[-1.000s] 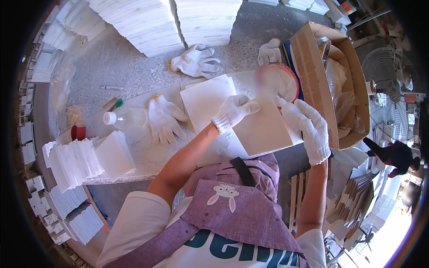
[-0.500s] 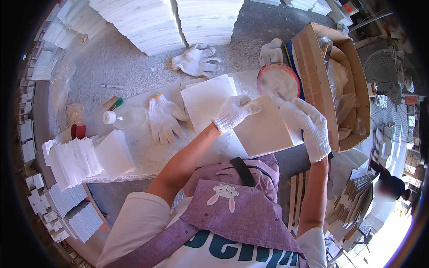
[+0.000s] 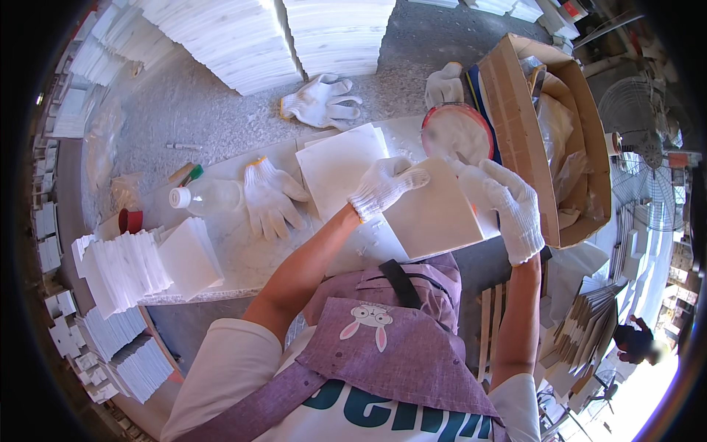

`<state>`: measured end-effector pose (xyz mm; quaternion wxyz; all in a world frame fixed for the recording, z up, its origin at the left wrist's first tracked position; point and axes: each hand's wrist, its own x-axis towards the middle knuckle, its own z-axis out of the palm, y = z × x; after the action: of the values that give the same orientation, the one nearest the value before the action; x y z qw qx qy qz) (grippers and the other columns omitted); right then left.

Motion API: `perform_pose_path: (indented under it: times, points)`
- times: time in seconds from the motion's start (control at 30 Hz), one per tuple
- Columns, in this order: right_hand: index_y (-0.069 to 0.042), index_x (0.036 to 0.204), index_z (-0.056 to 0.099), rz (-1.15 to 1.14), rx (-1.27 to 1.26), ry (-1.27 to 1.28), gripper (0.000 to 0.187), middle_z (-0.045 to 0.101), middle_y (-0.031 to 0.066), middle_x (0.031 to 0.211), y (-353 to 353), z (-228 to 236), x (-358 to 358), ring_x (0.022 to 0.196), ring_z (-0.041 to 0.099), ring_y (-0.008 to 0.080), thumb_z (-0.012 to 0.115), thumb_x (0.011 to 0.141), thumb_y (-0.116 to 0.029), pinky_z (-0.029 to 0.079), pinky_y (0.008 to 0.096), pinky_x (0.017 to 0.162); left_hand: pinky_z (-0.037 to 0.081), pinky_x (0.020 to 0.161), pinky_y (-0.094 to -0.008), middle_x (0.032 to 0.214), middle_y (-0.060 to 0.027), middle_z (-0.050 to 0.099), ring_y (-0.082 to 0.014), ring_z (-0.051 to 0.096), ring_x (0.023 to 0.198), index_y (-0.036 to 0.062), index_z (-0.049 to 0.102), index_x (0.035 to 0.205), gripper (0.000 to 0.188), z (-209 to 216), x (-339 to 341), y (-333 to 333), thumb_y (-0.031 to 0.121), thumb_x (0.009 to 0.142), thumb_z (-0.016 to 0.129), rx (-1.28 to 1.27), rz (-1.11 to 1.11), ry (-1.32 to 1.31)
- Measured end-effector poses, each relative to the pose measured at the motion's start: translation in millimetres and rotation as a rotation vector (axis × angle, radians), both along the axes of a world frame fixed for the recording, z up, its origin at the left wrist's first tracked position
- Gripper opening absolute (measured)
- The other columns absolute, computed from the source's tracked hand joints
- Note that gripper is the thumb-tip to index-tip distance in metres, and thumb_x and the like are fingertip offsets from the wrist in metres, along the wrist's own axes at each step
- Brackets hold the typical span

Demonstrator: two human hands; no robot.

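Flat panel (image 3: 434, 221) held close to the edge

The pale, flat panel lies on the worktop (image 3: 247, 269), in front of the person and between the two gloved hands. The left hand (image 3: 390, 184) bends over its upper left part; I cannot tell whether those fingers pinch or only press. The right hand (image 3: 513, 210) has its fingers curled just beside the right edge (a speck of orange shows there, too small to name), so its grip stays unclear. A weak left hold could let the panel skid, its near corner being close to the worktop's front edge; white flecks (image 3: 378, 227) beside it might scratch its underside. Its broad face points up; its long axis seems to run away from the body, leaning left.
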<state>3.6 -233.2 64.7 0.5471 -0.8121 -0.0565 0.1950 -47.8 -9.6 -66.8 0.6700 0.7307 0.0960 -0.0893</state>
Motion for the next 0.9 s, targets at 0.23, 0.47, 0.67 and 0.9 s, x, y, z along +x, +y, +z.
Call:
perform_pose_path:
  times: [0.23,0.47,0.67,0.9]
  points:
    - [0.004,0.121,0.062,0.008,0.008,-0.002,0.046,0.067,0.0138,0.114,-0.3,-1.9,1.8,0.102,0.062,0.0177,0.065,0.085,-0.024,0.048,0.0295,0.091,0.041,0.059,-0.0290,0.063,-0.0011,0.057,-0.0070,0.048,0.062,0.0060,0.068,0.079,0.051,1.5,-0.2,-1.7,0.057,0.079,0.071,-0.034,0.015,0.007]
    - [0.004,0.121,0.062,-0.002,-0.001,-0.006,0.044,0.067,0.0145,0.114,2.4,-2.3,1.9,0.103,0.062,0.0184,0.065,0.085,-0.023,0.048,0.0299,0.091,0.041,0.059,-0.0284,0.063,0.0001,0.056,-0.0059,0.047,0.063,0.0061,0.068,0.079,0.051,-3.0,0.3,-2.2,0.057,0.078,0.071,-0.037,0.014,0.030]
    - [0.004,0.121,0.062,0.001,-0.011,-0.009,0.042,0.066,0.0150,0.115,4.6,0.7,2.1,0.103,0.062,0.0188,0.064,0.086,-0.021,0.048,0.0300,0.092,0.040,0.058,-0.0283,0.062,0.0006,0.056,-0.0053,0.046,0.062,0.0059,0.068,0.078,0.050,-3.1,0.2,-2.9,0.056,0.079,0.072,-0.039,0.029,0.002]
    - [0.005,0.120,0.062,-0.008,-0.002,-0.003,0.041,0.066,0.0148,0.116,6.5,2.4,1.9,0.104,0.062,0.0189,0.064,0.087,-0.019,0.047,0.0300,0.093,0.041,0.058,-0.0289,0.062,-0.0009,0.057,-0.0058,0.046,0.062,0.0056,0.068,0.078,0.051,0.6,0.1,-2.4,0.056,0.078,0.072,-0.038,0.029,0.015]
